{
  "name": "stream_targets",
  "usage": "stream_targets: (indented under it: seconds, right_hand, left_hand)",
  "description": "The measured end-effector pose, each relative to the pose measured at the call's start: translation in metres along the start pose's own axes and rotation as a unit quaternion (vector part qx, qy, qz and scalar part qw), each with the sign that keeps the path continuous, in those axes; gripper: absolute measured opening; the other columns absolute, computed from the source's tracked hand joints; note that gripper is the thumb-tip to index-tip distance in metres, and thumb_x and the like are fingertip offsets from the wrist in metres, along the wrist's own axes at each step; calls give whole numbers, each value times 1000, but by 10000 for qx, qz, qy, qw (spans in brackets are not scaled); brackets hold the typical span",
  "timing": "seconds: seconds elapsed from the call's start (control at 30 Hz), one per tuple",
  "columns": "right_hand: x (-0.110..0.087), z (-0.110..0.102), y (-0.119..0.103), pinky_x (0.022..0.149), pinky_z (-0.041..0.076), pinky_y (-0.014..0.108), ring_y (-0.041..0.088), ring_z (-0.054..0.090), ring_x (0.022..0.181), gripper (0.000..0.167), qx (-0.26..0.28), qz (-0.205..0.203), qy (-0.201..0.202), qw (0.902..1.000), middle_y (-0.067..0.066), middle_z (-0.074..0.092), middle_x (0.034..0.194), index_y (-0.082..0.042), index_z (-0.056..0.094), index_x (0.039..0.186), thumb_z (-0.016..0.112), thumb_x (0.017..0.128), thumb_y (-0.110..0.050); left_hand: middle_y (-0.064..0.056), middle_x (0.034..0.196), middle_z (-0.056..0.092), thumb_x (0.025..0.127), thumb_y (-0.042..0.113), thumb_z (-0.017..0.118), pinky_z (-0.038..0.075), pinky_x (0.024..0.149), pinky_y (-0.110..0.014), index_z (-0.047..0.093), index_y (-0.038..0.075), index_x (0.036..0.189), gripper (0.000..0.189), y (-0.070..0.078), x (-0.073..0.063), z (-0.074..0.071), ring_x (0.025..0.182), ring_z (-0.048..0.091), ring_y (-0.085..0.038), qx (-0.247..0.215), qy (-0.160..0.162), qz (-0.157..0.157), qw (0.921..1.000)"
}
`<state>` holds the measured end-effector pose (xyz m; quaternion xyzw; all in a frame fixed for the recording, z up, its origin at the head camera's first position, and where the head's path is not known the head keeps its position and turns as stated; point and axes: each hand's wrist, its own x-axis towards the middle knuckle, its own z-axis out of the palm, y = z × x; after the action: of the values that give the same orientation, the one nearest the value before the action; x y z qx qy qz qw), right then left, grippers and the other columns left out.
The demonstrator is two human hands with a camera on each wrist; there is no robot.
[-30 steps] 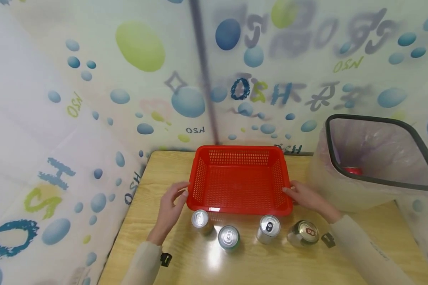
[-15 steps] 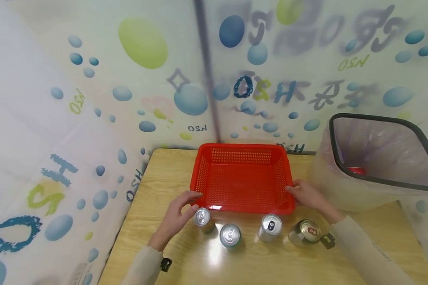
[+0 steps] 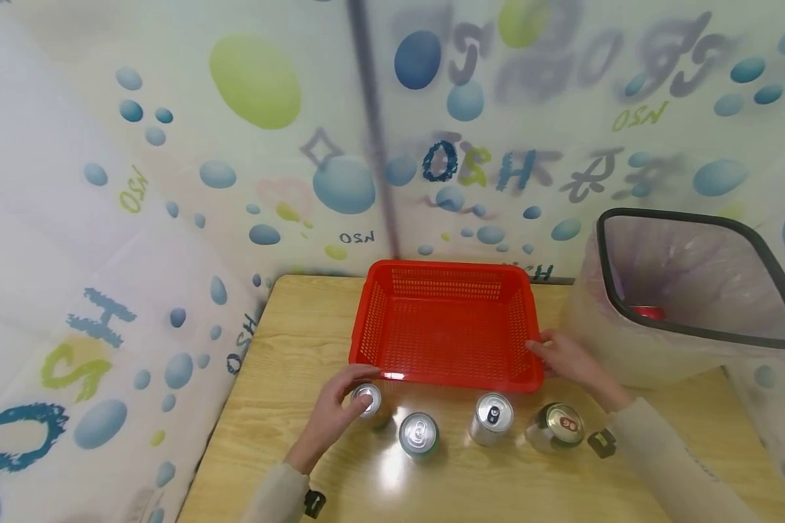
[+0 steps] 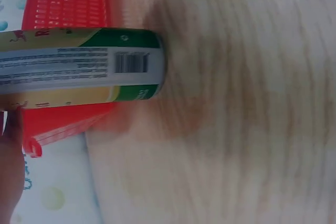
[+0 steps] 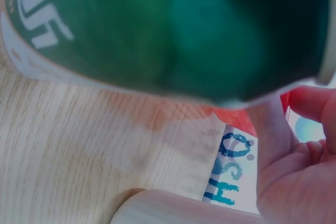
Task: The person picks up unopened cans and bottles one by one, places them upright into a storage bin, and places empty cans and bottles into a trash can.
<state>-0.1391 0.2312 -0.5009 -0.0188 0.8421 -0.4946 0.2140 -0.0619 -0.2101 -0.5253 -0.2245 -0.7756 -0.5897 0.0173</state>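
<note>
The right hand (image 3: 565,358) grips the right rim of the red basket (image 3: 441,334). Near the basket's front-left corner stands a gold-and-green can (image 4: 79,69), left hand (image 3: 335,408) about its top, grasp indeterminable.

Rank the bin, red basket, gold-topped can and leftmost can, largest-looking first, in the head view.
Bin
Red basket
Gold-topped can
Leftmost can, partly hidden by the left hand

Head camera looks forward and down — close wrist views also catch the basket (image 3: 448,334).
</note>
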Motion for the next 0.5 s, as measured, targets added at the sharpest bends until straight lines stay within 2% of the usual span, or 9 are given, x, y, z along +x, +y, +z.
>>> stream_targets:
  seconds: [0.13, 0.27, 0.4, 0.5]
  right_hand:
    - [1, 1, 1, 73, 63, 46, 25, 72, 78, 38, 39, -2, -51, 10000, 22, 69, 94, 22, 46, 120, 52, 109, -14]
    - [2, 0, 1, 73, 63, 45, 26, 73, 79, 38, 43, 58, -61, 10000, 24, 69, 96, 21, 46, 121, 52, 109, -15]
    - [1, 0, 0, 74, 63, 46, 27, 72, 80, 38, 27, 82, -75, 9999, 24, 70, 97, 20, 46, 120, 52, 109, -15]
    - [1, 0, -1, 74, 63, 47, 27, 72, 80, 37, -8, 63, -76, 10000, 24, 70, 97, 20, 46, 119, 52, 109, -15]
  left_hand:
    - [-28, 130, 63, 91, -3, 68, 41, 111, -27, 60, 1, 138, 48, -10, -11, 3, 123, 61, -36, -542, 79, -146, 9984]
    - [-29, 134, 61, 85, -9, 73, 37, 113, -25, 54, -3, 143, 61, -16, -19, 9, 125, 60, -31, -910, 114, -292, 9954]
    - [-28, 136, 60, 77, -14, 79, 37, 112, -25, 54, -2, 142, 71, -20, -21, 15, 127, 58, -29, -983, 178, -477, 9939]
    - [-24, 136, 61, 74, -13, 83, 41, 108, -26, 57, 1, 138, 70, -21, -22, 19, 125, 58, -28, -990, 255, -744, 9920]
